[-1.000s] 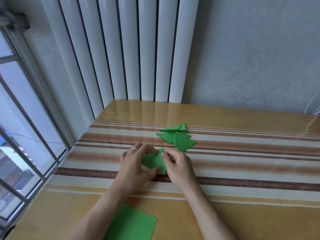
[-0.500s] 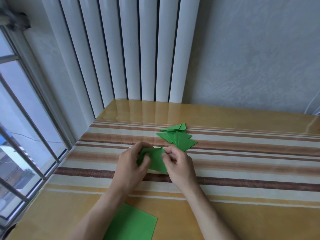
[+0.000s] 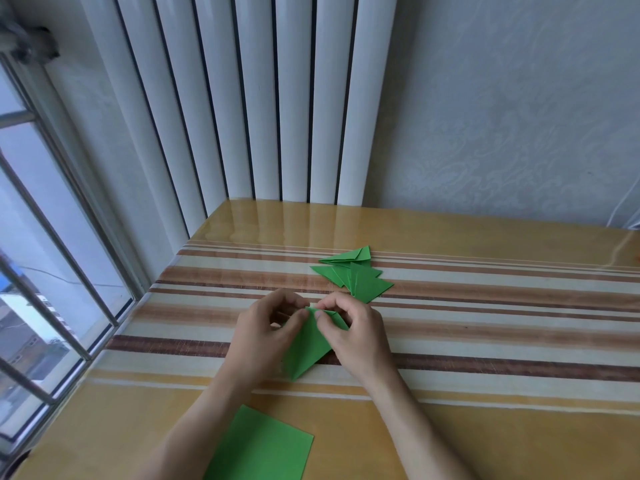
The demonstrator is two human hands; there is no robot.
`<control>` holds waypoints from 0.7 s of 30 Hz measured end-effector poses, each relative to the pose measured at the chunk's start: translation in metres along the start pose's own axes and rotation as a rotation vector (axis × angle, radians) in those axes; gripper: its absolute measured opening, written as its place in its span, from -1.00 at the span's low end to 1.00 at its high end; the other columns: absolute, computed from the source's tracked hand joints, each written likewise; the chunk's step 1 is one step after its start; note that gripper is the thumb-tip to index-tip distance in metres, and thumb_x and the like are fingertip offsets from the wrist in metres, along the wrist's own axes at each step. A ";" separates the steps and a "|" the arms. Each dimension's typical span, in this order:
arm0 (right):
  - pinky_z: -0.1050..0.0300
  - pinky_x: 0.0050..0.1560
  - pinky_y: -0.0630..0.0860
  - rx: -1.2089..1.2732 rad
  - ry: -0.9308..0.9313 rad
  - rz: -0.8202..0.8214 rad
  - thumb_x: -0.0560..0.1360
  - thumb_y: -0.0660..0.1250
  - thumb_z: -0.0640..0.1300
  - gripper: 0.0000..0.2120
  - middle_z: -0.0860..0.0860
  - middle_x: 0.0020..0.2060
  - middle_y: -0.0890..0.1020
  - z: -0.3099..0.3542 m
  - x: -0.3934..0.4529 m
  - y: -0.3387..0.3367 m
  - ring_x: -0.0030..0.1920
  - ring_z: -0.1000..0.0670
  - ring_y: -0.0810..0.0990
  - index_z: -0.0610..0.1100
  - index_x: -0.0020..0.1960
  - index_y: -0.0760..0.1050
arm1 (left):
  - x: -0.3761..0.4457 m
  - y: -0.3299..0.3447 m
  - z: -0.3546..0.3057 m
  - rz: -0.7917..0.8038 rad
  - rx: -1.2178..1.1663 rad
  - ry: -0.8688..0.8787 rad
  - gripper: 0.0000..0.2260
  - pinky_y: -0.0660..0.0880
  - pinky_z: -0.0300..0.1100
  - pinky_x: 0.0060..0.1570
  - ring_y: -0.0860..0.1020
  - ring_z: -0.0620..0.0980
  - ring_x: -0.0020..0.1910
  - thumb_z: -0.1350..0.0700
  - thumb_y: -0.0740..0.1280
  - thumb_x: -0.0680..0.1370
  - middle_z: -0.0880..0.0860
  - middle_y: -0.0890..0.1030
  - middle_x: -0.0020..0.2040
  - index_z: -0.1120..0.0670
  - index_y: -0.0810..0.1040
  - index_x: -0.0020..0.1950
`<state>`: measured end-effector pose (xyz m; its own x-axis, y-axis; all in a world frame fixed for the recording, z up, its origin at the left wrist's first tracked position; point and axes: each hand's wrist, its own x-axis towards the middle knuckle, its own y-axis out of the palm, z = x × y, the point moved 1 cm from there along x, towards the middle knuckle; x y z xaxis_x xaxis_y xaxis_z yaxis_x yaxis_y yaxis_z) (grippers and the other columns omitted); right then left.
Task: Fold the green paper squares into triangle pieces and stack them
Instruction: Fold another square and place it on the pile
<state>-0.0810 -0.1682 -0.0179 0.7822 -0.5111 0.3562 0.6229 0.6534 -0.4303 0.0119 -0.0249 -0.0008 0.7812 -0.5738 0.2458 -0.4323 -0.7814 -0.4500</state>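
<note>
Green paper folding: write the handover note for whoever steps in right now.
Left hand and right hand both pinch the half-folded green piece at its top corner, just above the table.
Done: a loose pile of folded triangles lies beyond the hands.
Left: finish this fold, add it to the pile, then fold the flat green squares at the near edge; how many lie there cannot be told.

Matt green paper [image 3: 306,351]; glossy table [image 3: 485,438]

Between my hands [image 3: 266,337] [image 3: 356,336] sits the piece [image 3: 306,348]; behind it the folded triangles [image 3: 356,275]; nearer me, the flat squares [image 3: 259,448], all on the table [image 3: 502,341].
</note>
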 end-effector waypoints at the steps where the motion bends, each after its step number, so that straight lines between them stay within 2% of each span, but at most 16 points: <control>1: 0.26 -0.08 0.54 0.000 -0.006 0.008 0.53 0.45 -0.19 -0.94 0.18 -0.18 0.68 0.000 0.000 0.001 -0.07 0.13 0.65 -0.04 -0.09 0.64 | 0.000 0.000 0.000 -0.002 -0.024 -0.021 -0.89 0.46 -0.40 -0.24 0.60 -0.20 -0.21 0.17 0.44 0.59 -0.13 0.68 -0.21 -0.03 0.66 -0.08; 7: 0.37 -0.10 0.45 -0.019 -0.050 -0.102 0.50 0.52 -0.19 -0.87 0.18 -0.18 0.66 0.003 0.000 -0.002 -0.09 0.16 0.62 -0.01 -0.08 0.60 | 0.000 0.001 0.003 0.007 -0.074 -0.117 -0.88 0.41 -0.37 -0.34 0.53 -0.22 -0.33 0.13 0.43 0.59 -0.07 0.65 -0.30 0.01 0.65 -0.15; 12: 0.19 0.05 0.55 -0.019 -0.172 -0.088 0.52 0.48 -0.21 -0.91 0.18 -0.10 0.67 0.003 0.003 -0.002 0.00 0.14 0.64 -0.04 -0.05 0.64 | 0.000 0.002 0.005 0.046 -0.341 -0.329 -0.88 0.54 -0.12 -0.34 0.57 -0.05 -0.33 0.13 0.39 0.64 0.01 0.60 -0.31 0.12 0.66 -0.07; 16: 0.21 0.11 0.55 -0.004 -0.218 -0.055 0.54 0.44 -0.25 -0.83 0.12 -0.04 0.68 0.003 0.003 -0.002 0.07 0.15 0.65 -0.03 0.03 0.71 | 0.000 -0.001 0.004 0.055 -0.471 -0.415 -0.88 0.55 0.00 -0.25 0.65 0.06 -0.30 0.14 0.35 0.67 0.07 0.63 -0.26 0.17 0.63 0.00; 21: 0.22 0.13 0.56 0.004 -0.214 -0.008 0.52 0.37 -0.36 -0.69 0.15 0.00 0.69 0.004 0.003 0.000 0.09 0.15 0.65 -0.02 0.05 0.74 | 0.000 -0.004 -0.001 0.036 -0.538 -0.402 -0.89 0.54 -0.10 -0.32 0.64 0.01 -0.31 0.21 0.29 0.68 0.09 0.63 -0.25 0.18 0.59 0.00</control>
<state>-0.0791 -0.1678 -0.0137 0.7565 -0.3865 0.5277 0.6286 0.6524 -0.4234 0.0128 -0.0221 0.0018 0.8240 -0.5473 -0.1467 -0.5442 -0.8365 0.0638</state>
